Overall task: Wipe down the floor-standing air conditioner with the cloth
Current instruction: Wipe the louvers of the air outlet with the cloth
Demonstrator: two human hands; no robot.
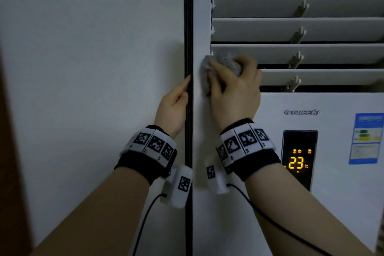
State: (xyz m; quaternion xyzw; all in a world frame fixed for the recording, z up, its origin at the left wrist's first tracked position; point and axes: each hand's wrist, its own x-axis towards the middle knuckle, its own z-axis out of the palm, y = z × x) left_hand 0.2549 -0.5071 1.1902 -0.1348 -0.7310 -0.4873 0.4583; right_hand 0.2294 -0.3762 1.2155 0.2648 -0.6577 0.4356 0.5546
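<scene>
1. A person's right hand (234, 91) presses a grey, fluffy cloth (224, 62) against the white floor-standing air conditioner (336, 203). The fingers are curled over the bunched fabric, which bulges out above and to the left of the fingertips.
2. The likeliest trouble lies just right of those fingers. The open louvres (311, 54) carry small pivot clips, and a hard sweep could snag the pile or force a slat.
3. Below the right wrist, the display (299, 162) glows 23°C, so the unit appears to be powered. A cloth straying down there might press a control, and any moisture would be unwelcome; whether the cloth is damp cannot be told.
4. The left hand (173, 106) rests against the dark side strip (188, 27), thumb pointing up. Its other fingers are mostly hidden, so its grip cannot be told. If it slips, the bracing would go.
5. The casing looks smooth and pale in dim light, and no dirt can be made out.
</scene>
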